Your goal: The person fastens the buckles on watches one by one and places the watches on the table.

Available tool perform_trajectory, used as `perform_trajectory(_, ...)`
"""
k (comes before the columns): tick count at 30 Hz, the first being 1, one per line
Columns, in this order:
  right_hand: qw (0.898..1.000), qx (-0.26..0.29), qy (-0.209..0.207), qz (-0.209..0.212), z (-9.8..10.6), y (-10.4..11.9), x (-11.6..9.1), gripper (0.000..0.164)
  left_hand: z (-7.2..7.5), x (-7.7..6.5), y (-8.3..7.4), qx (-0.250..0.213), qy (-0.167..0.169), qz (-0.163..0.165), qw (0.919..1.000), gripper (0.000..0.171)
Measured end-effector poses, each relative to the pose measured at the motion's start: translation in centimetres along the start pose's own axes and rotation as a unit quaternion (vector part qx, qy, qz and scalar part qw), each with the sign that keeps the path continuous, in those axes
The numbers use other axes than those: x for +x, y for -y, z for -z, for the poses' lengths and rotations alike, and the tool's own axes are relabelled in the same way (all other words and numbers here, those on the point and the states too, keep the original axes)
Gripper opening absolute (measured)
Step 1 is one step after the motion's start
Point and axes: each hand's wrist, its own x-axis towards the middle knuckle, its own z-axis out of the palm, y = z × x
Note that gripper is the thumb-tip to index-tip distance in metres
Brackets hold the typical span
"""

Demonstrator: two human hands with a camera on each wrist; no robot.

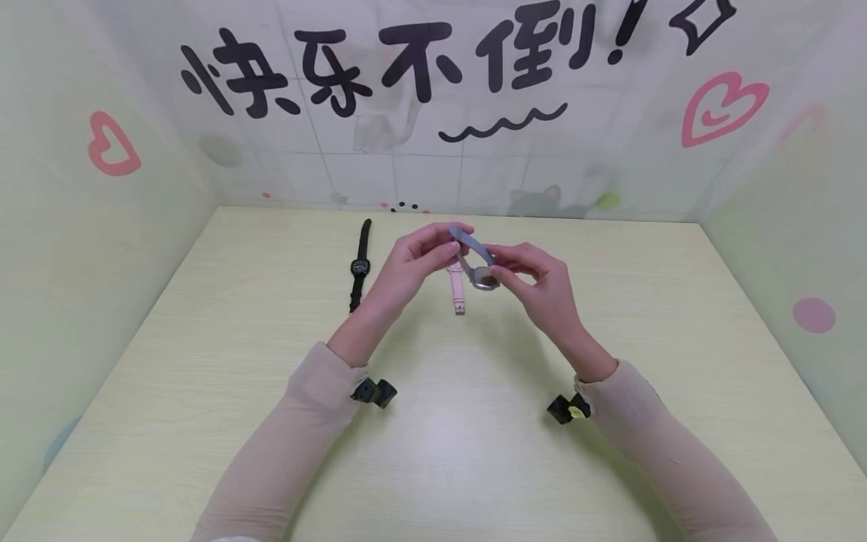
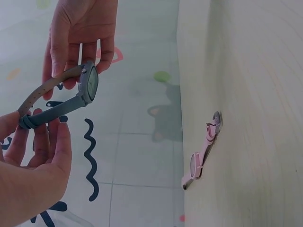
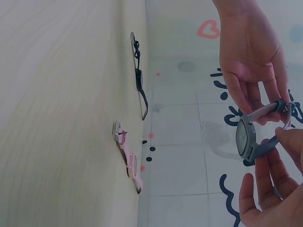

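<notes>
Both hands hold a grey-blue wristwatch (image 1: 484,278) above the table, its strap bent into a loop. My left hand (image 1: 406,263) pinches the strap at the buckle end, where the two strap halves meet in the left wrist view. With thumb and fingers, my right hand (image 1: 545,286) grips the strap nearer the round case. The watch's face (image 2: 92,83) points away from the left hand, toward the side. Behind and below the hands, a pink watch (image 1: 457,290) lies on the table, its upper part partly covered by the left hand in the head view.
A black watch (image 1: 360,267) lies stretched out on the pale wooden table (image 1: 460,452), left of the left hand. White printed walls (image 1: 379,173) stand around the back and sides. Small black cameras (image 1: 375,392) sit at both sleeve cuffs.
</notes>
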Motion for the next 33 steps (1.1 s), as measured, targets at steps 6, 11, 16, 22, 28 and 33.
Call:
perform_trajectory(6,1.0,-0.003,0.016,0.002,-0.14,-0.02,0.03,0.027,-0.17,-0.16,0.0,0.021,0.006,-0.001,0.9998,0.031)
perform_trajectory(11,1.0,-0.011,0.023,0.011,-0.33,0.05,0.14,0.028,-0.29,-0.22,0.25,0.037,0.019,-0.004,0.9991,0.031)
perform_trajectory(16,1.0,-0.019,0.019,0.012,-0.46,0.03,0.21,0.027,-0.21,-0.14,0.6,0.047,0.02,0.003,0.9987,0.032)
perform_trajectory(22,1.0,-0.026,0.014,-0.01,-0.57,0.46,0.28,0.027,-0.29,-0.07,0.85,0.051,0.024,0.001,0.9984,0.032)
perform_trajectory(28,0.999,-0.018,-0.001,-0.042,-0.46,0.78,0.31,0.02,-0.49,0.03,0.85,0.076,0.02,-0.008,0.9968,0.031)
perform_trajectory(33,0.999,-0.012,0.003,-0.039,-0.51,0.79,0.12,0.017,-0.82,-0.2,0.77,0.121,0.01,-0.013,0.9926,0.03)
